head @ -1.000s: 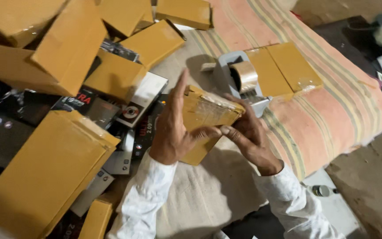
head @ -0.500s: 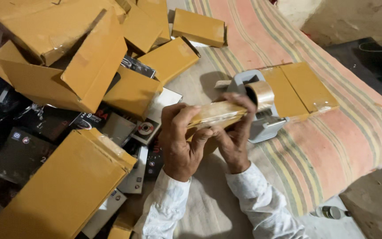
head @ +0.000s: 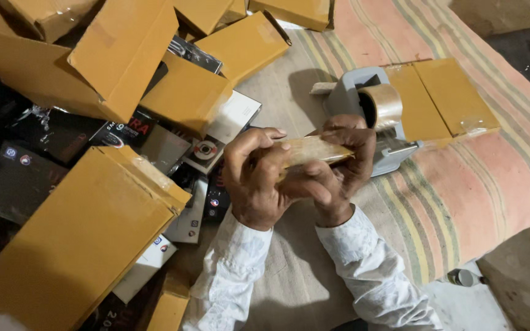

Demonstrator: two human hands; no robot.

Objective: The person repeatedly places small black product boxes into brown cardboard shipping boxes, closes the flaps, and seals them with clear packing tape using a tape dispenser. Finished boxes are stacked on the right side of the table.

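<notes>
Both hands hold one small flat brown cardboard packet (head: 314, 150) edge-on above the cloth. My left hand (head: 254, 178) wraps its near left end, fingers curled over the top. My right hand (head: 338, 175) grips the right end and underside, thumb along the front. The packet's top face is glossy with clear tape. Just behind my right hand stands a grey tape dispenser (head: 363, 104) with a roll of clear tape (head: 383, 105). Both wrists wear white sleeves.
Several brown cardboard packets (head: 81, 239) and dark and white product boxes (head: 207, 147) are heaped on the left. Two flat brown packets (head: 443, 98) lie beside the dispenser on a striped pink cloth (head: 492, 184). A small bottle cap (head: 461, 277) sits on the floor at lower right.
The packet has tipped from face-up to edge-on and come down toward the cloth. Both hands have closed tighter around it, just in front of the tape dispenser.
</notes>
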